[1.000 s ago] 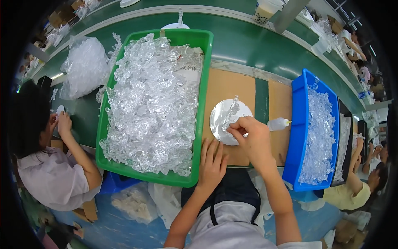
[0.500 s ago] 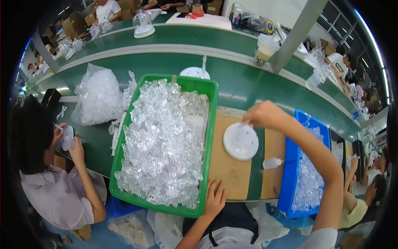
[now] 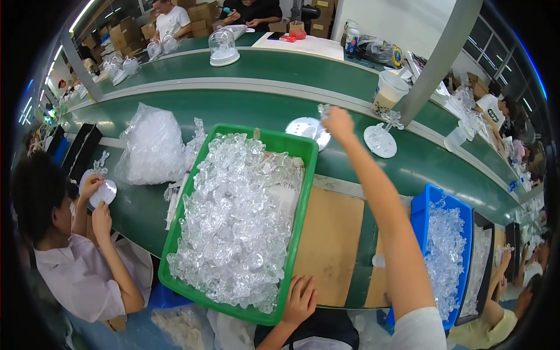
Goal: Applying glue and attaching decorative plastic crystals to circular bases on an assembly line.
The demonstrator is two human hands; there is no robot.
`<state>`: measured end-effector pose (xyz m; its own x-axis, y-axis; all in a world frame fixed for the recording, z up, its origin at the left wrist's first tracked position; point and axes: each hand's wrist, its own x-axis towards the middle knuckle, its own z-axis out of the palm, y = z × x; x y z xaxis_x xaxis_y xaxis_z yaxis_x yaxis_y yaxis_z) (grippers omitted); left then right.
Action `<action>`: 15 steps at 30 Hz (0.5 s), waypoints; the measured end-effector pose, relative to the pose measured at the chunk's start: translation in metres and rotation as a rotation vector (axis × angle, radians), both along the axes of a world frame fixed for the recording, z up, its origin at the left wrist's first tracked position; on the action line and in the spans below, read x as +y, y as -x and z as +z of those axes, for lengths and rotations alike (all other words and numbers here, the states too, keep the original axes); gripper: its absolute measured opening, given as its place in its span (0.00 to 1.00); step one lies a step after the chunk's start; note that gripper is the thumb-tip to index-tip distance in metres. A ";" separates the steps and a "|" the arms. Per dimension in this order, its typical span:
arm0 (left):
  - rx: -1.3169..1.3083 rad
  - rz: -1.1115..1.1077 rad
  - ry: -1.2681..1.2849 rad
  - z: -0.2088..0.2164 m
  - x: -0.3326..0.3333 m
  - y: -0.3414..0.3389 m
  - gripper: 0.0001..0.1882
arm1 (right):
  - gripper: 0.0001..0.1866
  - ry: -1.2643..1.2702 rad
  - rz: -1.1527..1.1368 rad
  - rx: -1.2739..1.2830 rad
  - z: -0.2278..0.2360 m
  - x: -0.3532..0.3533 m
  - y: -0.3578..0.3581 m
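My right hand (image 3: 338,123) reaches far over the green belt, its fingers closed on a clear plastic piece (image 3: 324,109) at a white round base (image 3: 308,129). To its right stands another white base (image 3: 379,143) with a clear plastic figure (image 3: 392,120) on it. My left hand (image 3: 300,300) lies with fingers stretched out at the near edge of the cardboard sheet (image 3: 326,245), beside the corner of a green bin (image 3: 290,262). Clear plastic parts (image 3: 239,221) heap up in that bin. A small white bottle (image 3: 378,261) is partly hidden by my right forearm.
A blue bin (image 3: 419,239) of clear parts stands at right. A clear bag (image 3: 153,146) lies beyond the green bin. A co-worker (image 3: 87,262) at left handles a white base. A drink cup (image 3: 389,93) stands by a metal post (image 3: 443,52); a clear dome (image 3: 223,46) sits farther back.
My right hand has moved from the cardboard up to the belt. The white base has left the cardboard, and one now stands at the belt's right. My view has shifted; my left hand stays put.
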<state>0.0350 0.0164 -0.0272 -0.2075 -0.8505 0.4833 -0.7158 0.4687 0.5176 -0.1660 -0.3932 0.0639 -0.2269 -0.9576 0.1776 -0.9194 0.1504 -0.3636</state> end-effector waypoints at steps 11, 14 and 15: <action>0.167 0.039 -0.140 0.026 -0.004 0.003 0.21 | 0.10 0.003 0.514 -0.179 0.027 0.213 0.090; 0.144 0.043 -0.169 0.029 -0.008 0.007 0.24 | 0.10 -0.092 0.446 -0.187 0.024 0.246 0.080; 0.164 0.030 -0.185 0.027 -0.006 0.006 0.25 | 0.10 -0.136 0.472 -0.154 0.022 0.255 0.077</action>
